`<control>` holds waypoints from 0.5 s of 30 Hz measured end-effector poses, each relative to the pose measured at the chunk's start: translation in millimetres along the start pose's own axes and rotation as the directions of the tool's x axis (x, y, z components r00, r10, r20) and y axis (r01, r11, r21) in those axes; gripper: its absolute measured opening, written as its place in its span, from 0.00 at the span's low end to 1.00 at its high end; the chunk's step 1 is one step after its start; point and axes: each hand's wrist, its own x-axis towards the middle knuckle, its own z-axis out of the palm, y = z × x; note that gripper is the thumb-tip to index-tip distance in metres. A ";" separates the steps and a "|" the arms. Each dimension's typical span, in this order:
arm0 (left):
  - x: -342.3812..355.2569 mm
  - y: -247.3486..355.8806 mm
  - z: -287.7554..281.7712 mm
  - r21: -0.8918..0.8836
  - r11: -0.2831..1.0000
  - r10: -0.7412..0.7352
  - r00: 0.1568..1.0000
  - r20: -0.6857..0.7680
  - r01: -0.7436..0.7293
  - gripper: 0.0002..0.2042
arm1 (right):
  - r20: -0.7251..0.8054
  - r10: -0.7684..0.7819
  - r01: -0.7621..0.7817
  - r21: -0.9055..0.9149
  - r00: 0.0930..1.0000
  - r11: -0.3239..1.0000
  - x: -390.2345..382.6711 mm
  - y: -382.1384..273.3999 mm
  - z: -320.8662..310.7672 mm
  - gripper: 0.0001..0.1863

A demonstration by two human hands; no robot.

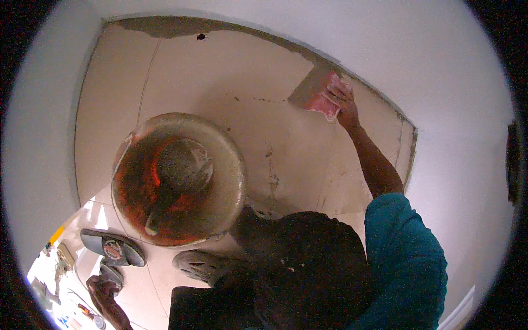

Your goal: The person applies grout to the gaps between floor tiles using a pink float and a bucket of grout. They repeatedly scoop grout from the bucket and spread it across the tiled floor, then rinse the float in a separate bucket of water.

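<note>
My right hand (344, 102) is spread over a flat pink-red piece (320, 103) smeared with grey paste, gripping its near edge. The piece lies against the tiled floor beside the wall, where a grey paste strip (247, 31) follows the edge. At the lower left, my left hand (104, 289) has curled fingers against a dark grey thing (111, 273) that I cannot make out. Between my hands stands a wide round basin (234, 170), stained orange-red inside. It holds a round grey lump or scoop (184, 165) and a pale handle end (152, 224).
A dark sandal (113, 247) lies left of the clog (201, 265) on my foot. At the bright lower left lie an orange-handled tool (85, 309) and a yellow tool (56, 235). White walls (385, 44) enclose the tiled floor (187, 71), which carries paste crumbs and a dark spot (201, 37).
</note>
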 end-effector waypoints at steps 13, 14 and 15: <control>7.5 27.4 40.9 -0.219 0.972 -0.091 0.996 -0.021 0.084 0.15 | 0.008 -0.053 0.053 -0.113 0.999 0.992 85.5 -80.4 1.2 0.26; 8.3 20.6 39.6 -0.240 0.966 -0.107 0.994 -0.030 0.097 0.15 | -0.007 -0.070 0.070 -0.083 0.997 0.994 90.1 -84.3 5.4 0.27; 8.4 14.6 38.1 -0.263 0.959 -0.124 0.991 -0.040 0.110 0.15 | -0.018 -0.078 0.077 -0.080 0.997 0.994 96.1 -87.1 12.2 0.27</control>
